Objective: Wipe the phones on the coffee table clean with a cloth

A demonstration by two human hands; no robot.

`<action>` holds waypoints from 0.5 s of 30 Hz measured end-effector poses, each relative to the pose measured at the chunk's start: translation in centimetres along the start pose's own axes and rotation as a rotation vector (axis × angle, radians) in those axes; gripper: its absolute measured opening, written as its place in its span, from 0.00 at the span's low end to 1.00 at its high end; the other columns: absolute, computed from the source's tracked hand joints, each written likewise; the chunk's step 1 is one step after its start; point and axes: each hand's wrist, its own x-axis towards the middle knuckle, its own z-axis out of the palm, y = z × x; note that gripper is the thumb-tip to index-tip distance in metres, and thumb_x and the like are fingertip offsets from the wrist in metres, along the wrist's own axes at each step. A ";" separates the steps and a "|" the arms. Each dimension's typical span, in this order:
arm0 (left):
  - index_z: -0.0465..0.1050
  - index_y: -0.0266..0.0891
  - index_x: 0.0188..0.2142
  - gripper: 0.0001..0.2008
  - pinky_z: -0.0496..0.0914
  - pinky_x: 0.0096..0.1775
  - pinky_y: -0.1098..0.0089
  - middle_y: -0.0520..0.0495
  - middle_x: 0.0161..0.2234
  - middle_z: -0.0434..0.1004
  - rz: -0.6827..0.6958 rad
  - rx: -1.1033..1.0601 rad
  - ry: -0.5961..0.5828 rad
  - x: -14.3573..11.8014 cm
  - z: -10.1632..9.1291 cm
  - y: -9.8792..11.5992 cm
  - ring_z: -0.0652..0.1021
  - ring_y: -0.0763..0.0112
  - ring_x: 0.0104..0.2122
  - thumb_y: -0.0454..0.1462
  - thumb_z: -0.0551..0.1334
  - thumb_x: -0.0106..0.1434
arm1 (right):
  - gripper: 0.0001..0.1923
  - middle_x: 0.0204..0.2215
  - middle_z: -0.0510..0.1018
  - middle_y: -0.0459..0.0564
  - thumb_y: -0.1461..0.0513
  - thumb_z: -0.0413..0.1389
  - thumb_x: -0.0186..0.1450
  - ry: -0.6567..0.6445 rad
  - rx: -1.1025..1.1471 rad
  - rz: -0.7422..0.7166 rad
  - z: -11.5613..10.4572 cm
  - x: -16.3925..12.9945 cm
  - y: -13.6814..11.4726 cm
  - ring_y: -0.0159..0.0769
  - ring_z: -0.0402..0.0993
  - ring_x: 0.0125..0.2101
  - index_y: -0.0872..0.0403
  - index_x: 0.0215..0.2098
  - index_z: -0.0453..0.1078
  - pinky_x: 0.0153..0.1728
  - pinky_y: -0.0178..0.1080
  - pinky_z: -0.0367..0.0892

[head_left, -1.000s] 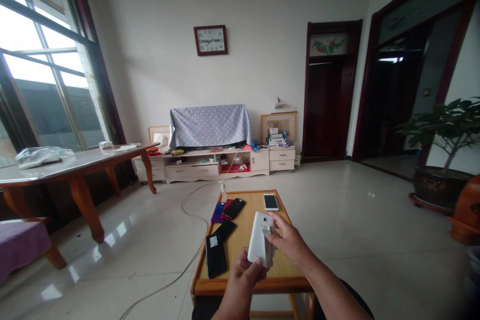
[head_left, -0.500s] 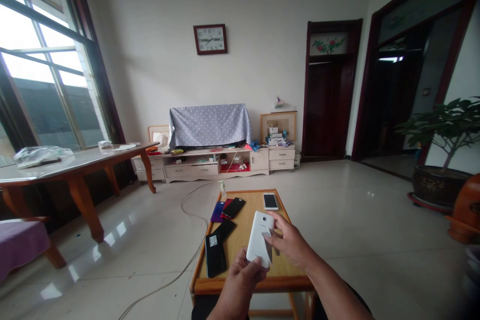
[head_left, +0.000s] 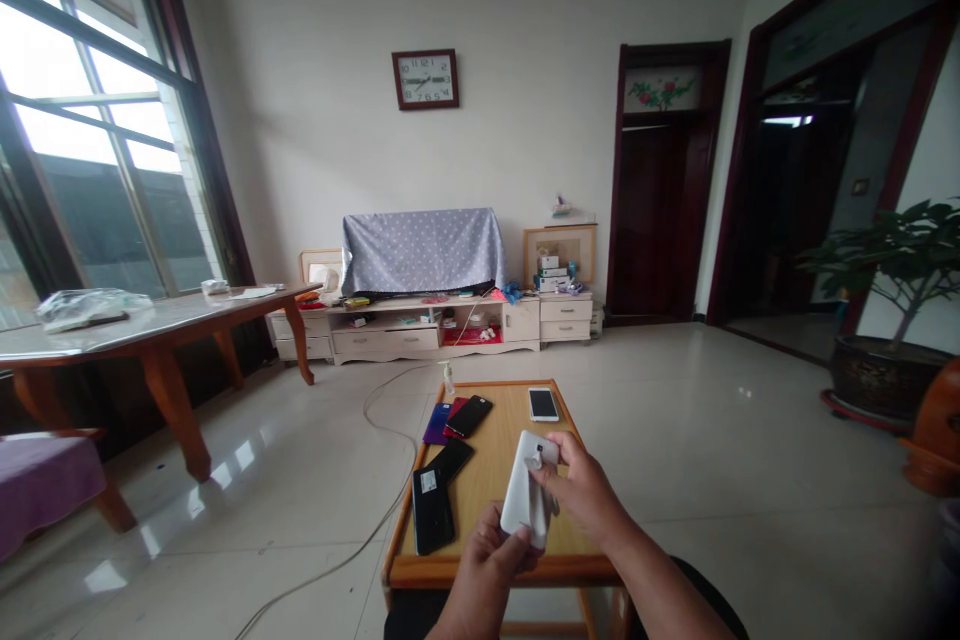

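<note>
A white smartphone is held tilted above the small wooden table, its back with the camera facing me. My left hand is closed round its lower end, thumb on the back. At the upper right edge is my right hand, its thumb pressing a thin pale cloth against the phone's back near the camera. The cloth's grey, creased part seems to hang down over the back; its exact outline is hard to make out. The right fingers reach behind the phone's edge and are partly hidden.
On the wooden table lie several dark phones, one a black phone with a label, plus a blue phone and a white phone. A pump bottle stands by the far edge. A cable runs along the floor.
My right thumb has moved up the phone's back toward the camera, with the pale cloth under it. The phone has shifted slightly right and down in view.
</note>
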 end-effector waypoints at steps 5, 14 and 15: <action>0.71 0.40 0.38 0.18 0.66 0.39 0.68 0.50 0.31 0.76 -0.004 0.044 -0.007 -0.1 0.4 0.3 0.73 0.71 0.32 0.50 0.71 0.59 | 0.23 0.26 0.78 0.45 0.40 0.52 0.67 0.101 -0.019 0.074 -0.3 0.9 -0.5 0.40 0.74 0.28 0.49 0.35 0.71 0.29 0.39 0.65; 0.70 0.40 0.38 0.22 0.64 0.37 0.69 0.52 0.30 0.74 -0.008 0.033 -0.010 -0.2 0.7 0.8 0.72 0.73 0.31 0.53 0.72 0.56 | 0.22 0.35 0.81 0.47 0.42 0.61 0.62 0.049 0.008 0.050 0.2 0.0 -0.6 0.43 0.77 0.37 0.48 0.43 0.71 0.36 0.40 0.68; 0.70 0.40 0.37 0.23 0.64 0.37 0.69 0.52 0.29 0.74 -0.014 0.039 -0.019 -0.3 0.8 0.8 0.72 0.73 0.30 0.54 0.72 0.55 | 0.21 0.30 0.80 0.45 0.41 0.58 0.64 0.085 -0.002 0.063 0.2 0.2 -0.6 0.42 0.76 0.32 0.48 0.37 0.70 0.33 0.39 0.67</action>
